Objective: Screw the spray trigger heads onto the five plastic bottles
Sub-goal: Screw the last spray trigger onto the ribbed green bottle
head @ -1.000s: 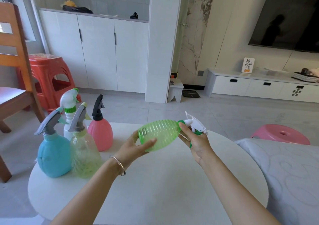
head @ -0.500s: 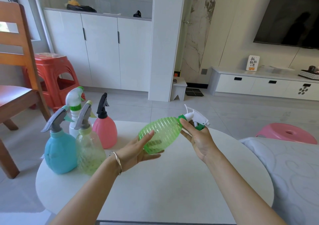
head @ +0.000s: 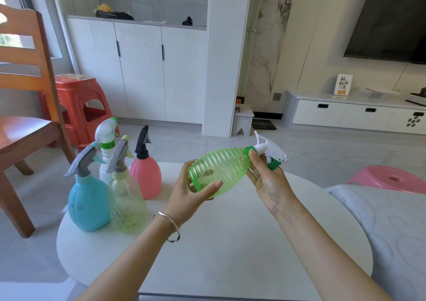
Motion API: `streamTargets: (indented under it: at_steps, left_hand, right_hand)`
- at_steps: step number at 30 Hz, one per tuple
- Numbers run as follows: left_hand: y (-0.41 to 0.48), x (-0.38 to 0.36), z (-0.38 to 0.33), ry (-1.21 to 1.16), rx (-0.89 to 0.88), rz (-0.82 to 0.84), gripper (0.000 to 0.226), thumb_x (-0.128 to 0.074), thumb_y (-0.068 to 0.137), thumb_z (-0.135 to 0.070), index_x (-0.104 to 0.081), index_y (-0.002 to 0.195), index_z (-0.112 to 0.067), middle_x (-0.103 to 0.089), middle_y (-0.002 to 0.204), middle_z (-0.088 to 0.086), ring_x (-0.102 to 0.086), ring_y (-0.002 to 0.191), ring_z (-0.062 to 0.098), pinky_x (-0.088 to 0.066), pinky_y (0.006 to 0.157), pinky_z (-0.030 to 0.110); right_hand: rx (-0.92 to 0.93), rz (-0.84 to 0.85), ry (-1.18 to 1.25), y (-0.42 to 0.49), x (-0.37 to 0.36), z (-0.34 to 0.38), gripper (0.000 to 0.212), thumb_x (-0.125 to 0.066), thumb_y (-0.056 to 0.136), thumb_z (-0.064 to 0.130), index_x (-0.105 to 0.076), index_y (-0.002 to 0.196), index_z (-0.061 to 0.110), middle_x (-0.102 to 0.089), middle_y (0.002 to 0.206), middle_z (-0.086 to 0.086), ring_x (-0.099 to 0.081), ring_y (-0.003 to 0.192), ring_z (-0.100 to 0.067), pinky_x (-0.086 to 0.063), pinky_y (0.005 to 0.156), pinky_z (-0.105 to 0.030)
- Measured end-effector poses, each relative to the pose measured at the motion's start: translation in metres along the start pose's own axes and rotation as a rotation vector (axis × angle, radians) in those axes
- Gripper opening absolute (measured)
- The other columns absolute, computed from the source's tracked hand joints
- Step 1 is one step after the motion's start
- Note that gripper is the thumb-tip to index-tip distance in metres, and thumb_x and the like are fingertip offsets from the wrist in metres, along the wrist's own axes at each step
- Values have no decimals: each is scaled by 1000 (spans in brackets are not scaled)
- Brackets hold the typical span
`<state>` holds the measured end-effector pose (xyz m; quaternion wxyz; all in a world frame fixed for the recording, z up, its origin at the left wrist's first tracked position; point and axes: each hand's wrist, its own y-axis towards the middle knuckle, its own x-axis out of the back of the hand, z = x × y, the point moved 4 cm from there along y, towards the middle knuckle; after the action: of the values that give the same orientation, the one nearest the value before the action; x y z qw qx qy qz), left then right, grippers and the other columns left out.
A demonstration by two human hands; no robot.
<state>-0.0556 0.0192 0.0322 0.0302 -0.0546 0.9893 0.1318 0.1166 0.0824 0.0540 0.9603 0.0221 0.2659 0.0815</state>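
A ribbed green bottle (head: 221,169) lies on its side in the air above the round white table (head: 230,250). My left hand (head: 191,194) cups its base. My right hand (head: 267,178) grips the neck, where a white and green trigger head (head: 269,152) sits on the bottle. At the table's left stand a blue bottle (head: 88,203) and a pale yellow-green bottle (head: 128,203), both with grey heads. Behind them are a white bottle (head: 106,162) with a white and green head and a pink bottle (head: 146,176) with a black head.
A wooden chair (head: 25,107) and a red plastic stool (head: 80,107) stand to the left of the table. A pink stool (head: 391,179) and a white quilted cushion (head: 391,231) are on the right. White cabinets line the back wall.
My left hand has shifted its hold around the green bottle's base, the thumb now across the front. The view has moved slightly; the four standing bottles have not moved.
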Motion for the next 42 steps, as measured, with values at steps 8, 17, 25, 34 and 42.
streamTargets:
  at_steps: [8,17,25,34,42]
  left_hand:
    - [-19,14,-15,53,30,127,69,-75,66,-39,-39,124,-46,-62,121,1,-69,97,11,-60,71,32]
    - [-55,53,-50,-116,283,419,60,-72,58,-67,-68,110,-37,-71,114,-5,-67,105,14,-56,77,25]
    - [-74,91,-87,147,-187,-23,73,-81,61,-34,-41,123,-33,-63,114,-2,-67,100,8,-54,78,20]
    - [-112,175,-63,415,-93,-109,81,-85,56,-45,-43,123,-31,-64,113,-17,-62,107,4,-51,90,26]
    - [-126,221,-1,481,111,-108,77,-87,61,-18,-42,122,-29,-56,119,0,-58,108,13,-55,75,17]
  right_hand:
    - [42,84,-113,-20,-15,13,27,-74,65,25,-69,92,22,-75,93,6,-70,93,-8,-56,72,-22]
    - [-18,451,-338,-41,-84,34,46,-70,69,33,-64,113,20,-71,113,-1,-66,105,-13,-53,84,-27]
    - [-103,483,-565,-74,-146,11,75,-65,61,58,-56,122,16,-68,119,0,-64,109,-11,-49,96,-34]
    - [-31,600,-734,-95,-193,-73,54,-79,66,45,-59,115,31,-64,114,14,-58,106,4,-46,80,-13]
    - [-67,504,-788,-93,-182,-167,46,-82,64,43,-54,99,36,-61,108,17,-56,107,0,-44,91,-18]
